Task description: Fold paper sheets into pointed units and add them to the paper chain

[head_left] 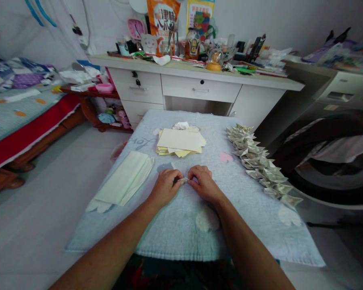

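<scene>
nearest me, the soft cloth (175, 237) over the counter is loose-looking; if my forearms drag on it, it could ruck up and shift everything on top. just past that, mid-counter, my left fingers (174, 174) and right fingers (194, 176) are pinched narrow on the small folded paper (184, 180), one set at each end. it's tiny and mostly covered, so exact shape: can't tell. main risk here: pulling both ends unevenly could tear it or skew a crease; too light a pinch and it likely springs open.

left of my hands, pale sheets (125, 177) lie flat near the counter's left edge; a bump from my left elbow could slide them off to the floor (63, 197). on the right, the row of folded paper pieces (255, 161) slants along the right edge, points up, packed close. a wide swing of my right arm could catch the near end, and neighbours might topple too.

farther out, ahead of my hands, the paper stack (178, 139) sits uneven, corners sticking out; careless reaching could fan it apart. crumpled white paper (180, 125) lies just behind, likely to roll if nudged.
</scene>
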A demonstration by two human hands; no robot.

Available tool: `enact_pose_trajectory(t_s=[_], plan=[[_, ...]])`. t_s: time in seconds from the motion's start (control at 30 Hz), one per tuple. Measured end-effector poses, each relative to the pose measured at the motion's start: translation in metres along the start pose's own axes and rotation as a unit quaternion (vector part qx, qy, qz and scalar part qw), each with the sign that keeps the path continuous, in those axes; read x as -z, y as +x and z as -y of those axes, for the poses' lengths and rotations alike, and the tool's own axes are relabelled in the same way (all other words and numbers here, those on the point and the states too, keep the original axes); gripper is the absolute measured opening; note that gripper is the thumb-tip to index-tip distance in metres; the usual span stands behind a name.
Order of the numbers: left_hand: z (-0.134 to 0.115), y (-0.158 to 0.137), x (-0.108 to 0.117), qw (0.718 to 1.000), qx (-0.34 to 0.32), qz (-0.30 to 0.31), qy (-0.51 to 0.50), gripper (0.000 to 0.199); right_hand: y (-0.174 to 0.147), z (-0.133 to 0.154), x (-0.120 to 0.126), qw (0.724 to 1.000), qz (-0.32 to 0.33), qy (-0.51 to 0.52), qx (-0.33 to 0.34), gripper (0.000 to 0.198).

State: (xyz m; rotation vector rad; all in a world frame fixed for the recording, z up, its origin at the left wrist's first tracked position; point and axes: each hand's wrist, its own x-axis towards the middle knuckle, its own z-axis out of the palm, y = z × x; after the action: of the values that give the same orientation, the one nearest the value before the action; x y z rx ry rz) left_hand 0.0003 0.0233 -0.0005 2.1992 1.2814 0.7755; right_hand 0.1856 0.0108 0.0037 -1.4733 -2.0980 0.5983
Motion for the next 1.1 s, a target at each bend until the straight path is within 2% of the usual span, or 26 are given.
enact_pose_trajectory(t_s=[0.13,0.27,0.37,0.43,0.6,0.83,1.1], plan=[[-0.0037,0.0002,0.0035,0.998,0.020,-0.034,-0.040,0.004,-0.0017,0.0009,-0.0002,0.997,-0.013,0.071,0.014,0.004],[-0.0055,-0.0003,0.0056,0.995,0.047,-0.041,-0.072,0.007,0.0001,0.0003,-0.0034,0.994,-0.009,0.104,0.029,0.025],[-0.0058,-0.0004,0.0055,0.994,0.048,-0.031,-0.088,0.008,0.0028,-0.0012,-0.0053,0.994,0.007,0.099,0.046,0.011],[-0.0055,-0.0005,0.0050,0.993,0.044,-0.029,-0.109,0.005,0.0039,-0.0020,-0.0050,0.993,0.003,0.112,0.044,0.012],[-0.0020,-0.0015,0.0042,0.989,0.017,-0.043,-0.142,0.023,0.0035,-0.0038,-0.0012,0.984,-0.023,0.174,0.018,0.011],[0.0012,-0.0019,0.0049,0.993,0.002,-0.049,-0.109,0.005,0.0032,-0.0040,-0.0010,0.983,-0.019,0.182,0.009,0.012],[0.0020,-0.0012,0.0078,0.988,0.042,-0.044,-0.140,0.007,0.0028,-0.0028,0.0006,0.983,-0.015,0.184,0.016,0.014]])
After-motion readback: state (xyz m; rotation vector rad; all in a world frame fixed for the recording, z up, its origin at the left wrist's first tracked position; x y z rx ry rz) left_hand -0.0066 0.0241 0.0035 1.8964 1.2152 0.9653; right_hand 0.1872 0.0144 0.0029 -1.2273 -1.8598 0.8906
